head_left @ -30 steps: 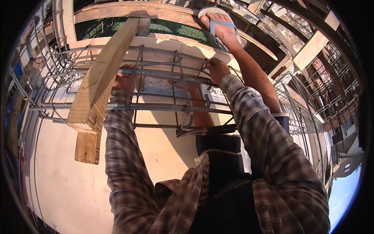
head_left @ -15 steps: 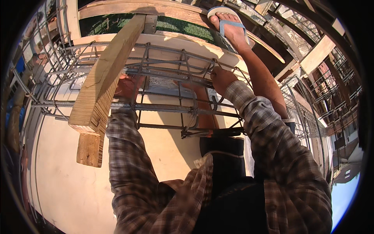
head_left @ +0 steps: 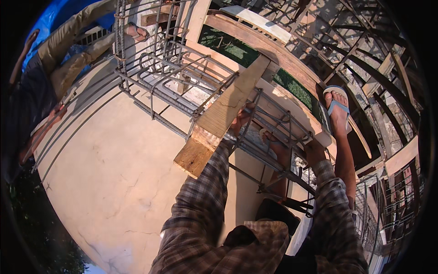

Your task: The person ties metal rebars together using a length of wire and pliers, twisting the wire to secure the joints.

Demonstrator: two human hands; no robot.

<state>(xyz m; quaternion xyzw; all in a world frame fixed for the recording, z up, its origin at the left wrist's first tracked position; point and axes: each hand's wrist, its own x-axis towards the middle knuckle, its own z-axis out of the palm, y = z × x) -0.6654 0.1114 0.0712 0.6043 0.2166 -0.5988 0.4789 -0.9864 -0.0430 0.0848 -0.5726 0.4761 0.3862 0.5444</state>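
A long cage of steel rebar (head_left: 169, 105) runs across in front of me, from the upper left toward my knees. My left hand (head_left: 242, 119) is in among its bars, partly hidden by a timber and steel; the part that shows looks closed round a bar. My right hand (head_left: 315, 154) is closed on the cage's nearer right end, its fingertips out of sight. A squared timber (head_left: 228, 102) lies slantwise over the cage, next to my left hand. Its end rests over a shorter wooden block (head_left: 194, 159).
A pale, cracked slab (head_left: 123, 173) spreads to the left. Another person (head_left: 59, 68) in tan trousers is at the far left, near a blue tarp (head_left: 43, 27). My sandalled foot (head_left: 337, 102) stands by formwork boards (head_left: 269, 36). Crossed timbers and rebar fill the right.
My view has swung left, so the cage, timber and hands appear farther right and tilted. The other person and the blue tarp have come into view. Both hands remain at the cage.
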